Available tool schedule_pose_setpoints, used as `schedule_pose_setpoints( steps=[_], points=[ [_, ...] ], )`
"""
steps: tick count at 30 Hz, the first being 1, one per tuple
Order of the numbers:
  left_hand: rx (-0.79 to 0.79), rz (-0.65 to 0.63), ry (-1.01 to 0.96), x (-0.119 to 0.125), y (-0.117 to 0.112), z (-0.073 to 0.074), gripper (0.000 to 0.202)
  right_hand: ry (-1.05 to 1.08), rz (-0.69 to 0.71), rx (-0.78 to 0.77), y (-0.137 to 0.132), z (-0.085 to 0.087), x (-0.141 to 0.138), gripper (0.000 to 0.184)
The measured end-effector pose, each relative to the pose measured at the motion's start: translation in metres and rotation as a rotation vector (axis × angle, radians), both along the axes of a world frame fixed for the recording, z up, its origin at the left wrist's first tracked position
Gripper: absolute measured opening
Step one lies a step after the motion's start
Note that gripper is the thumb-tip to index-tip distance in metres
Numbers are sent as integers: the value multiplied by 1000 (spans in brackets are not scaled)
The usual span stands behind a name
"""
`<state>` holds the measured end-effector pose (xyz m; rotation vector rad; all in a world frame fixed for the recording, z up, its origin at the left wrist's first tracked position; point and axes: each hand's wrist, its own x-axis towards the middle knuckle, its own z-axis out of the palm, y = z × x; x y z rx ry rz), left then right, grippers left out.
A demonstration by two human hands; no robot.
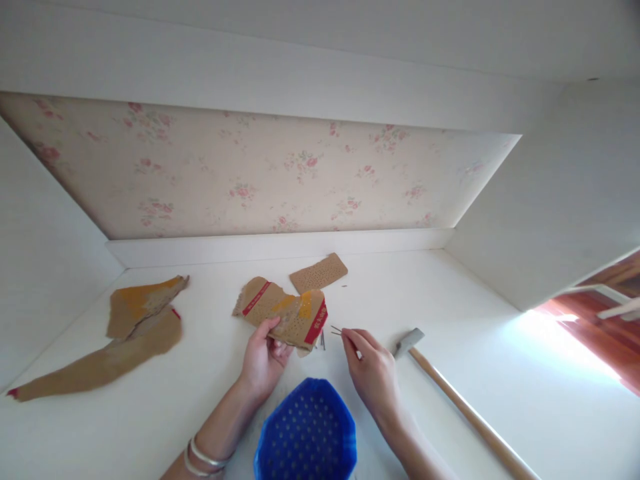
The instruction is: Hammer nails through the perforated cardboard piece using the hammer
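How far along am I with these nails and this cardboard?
Seemingly done: torn cardboard strips lie aside at left, a small holed piece behind. In hand: the left hand holds a holed cardboard sheet, the right hand pinches thin nails beside its edge. Probably left: a few loose nails lie on the white table by the sheet, and the hammer lies untouched at right.

We see a white tabletop (200, 373), floral wallpaper (250, 173) behind it, white side panels (550, 200), our reddish wooden floor (590, 327) at right, bright daylight there
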<state>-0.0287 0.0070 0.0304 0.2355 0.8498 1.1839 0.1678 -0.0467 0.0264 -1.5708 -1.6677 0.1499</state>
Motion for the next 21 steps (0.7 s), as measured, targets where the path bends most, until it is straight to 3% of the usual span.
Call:
schedule_pose_setpoints(
  steps=[3,9,17,21],
  points=[
    [70,24,-74,-1,0,0,30,-119,17,-81,0,-11,-6,25],
    [126,28,-122,0,0,-5,28,-207,32,-220,3,-12,-21,27],
    [148,1,-11,7,-2,-11,32,12,163,-159,6,-15,-24,27],
    [167,-27,67,10,-4,-13,29,112,150,-150,6,-15,-13,25]
  ],
)
